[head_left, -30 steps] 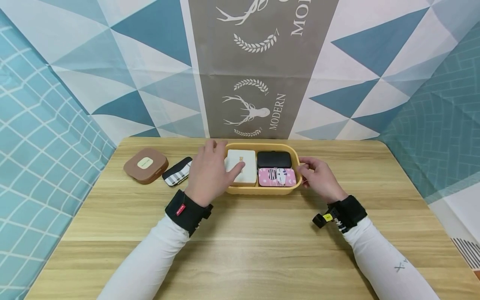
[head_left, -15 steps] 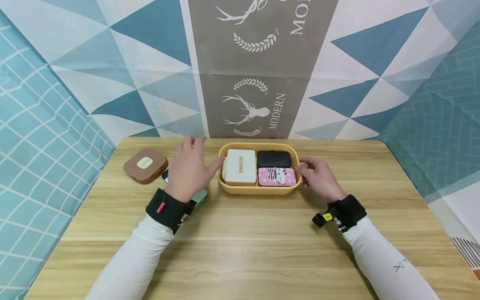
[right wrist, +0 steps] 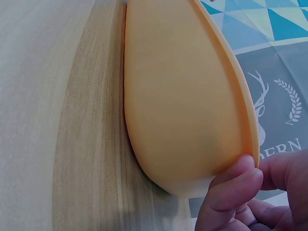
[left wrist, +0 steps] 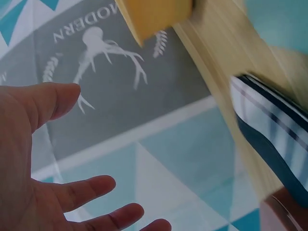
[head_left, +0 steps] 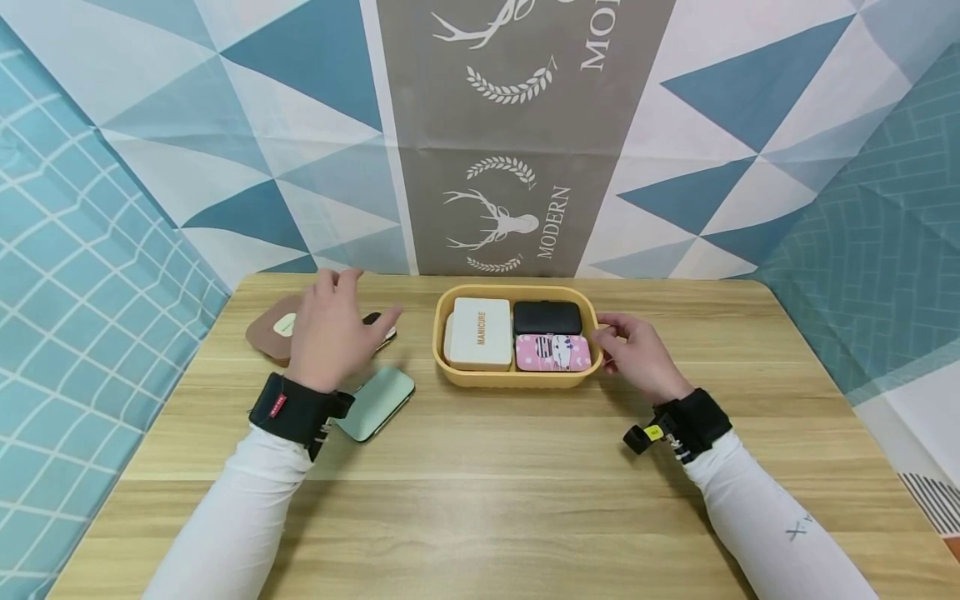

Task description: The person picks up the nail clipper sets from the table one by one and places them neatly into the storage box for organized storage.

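The left grip [head_left: 330, 335] has drifted from the yellow oval plastic basket [head_left: 517, 381] toward the tabletop [head_left: 480, 500]'s left edge, baring the mint-green oblong case [head_left: 381, 402], partly hiding the brown rounded case [head_left: 268, 331].

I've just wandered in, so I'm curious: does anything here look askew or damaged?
Nothing looks spilled or damaged. The mint-green case lies askew on the wood-grained table, whereas the white MANICURE box sits nearly square in the yellow basket.
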A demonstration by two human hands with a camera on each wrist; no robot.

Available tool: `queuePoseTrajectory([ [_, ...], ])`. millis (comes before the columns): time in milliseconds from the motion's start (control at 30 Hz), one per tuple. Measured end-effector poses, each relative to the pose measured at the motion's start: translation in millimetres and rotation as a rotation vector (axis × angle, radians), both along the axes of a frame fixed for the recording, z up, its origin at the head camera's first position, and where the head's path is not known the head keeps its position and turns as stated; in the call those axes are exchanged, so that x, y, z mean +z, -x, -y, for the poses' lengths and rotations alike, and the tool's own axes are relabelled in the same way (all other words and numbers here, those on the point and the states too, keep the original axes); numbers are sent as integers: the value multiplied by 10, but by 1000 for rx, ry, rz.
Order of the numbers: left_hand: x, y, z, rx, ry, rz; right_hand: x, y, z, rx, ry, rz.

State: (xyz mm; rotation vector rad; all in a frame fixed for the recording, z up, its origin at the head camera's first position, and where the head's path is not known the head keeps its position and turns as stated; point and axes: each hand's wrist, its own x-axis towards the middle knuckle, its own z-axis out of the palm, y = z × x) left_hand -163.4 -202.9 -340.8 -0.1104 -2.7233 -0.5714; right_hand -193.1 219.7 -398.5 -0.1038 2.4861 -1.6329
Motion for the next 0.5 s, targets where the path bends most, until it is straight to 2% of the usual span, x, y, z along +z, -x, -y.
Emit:
queuePoseTrajectory([
  [500, -126, 139, 569, 39, -4, 112, -27, 23, 1, -15, -2, 8],
])
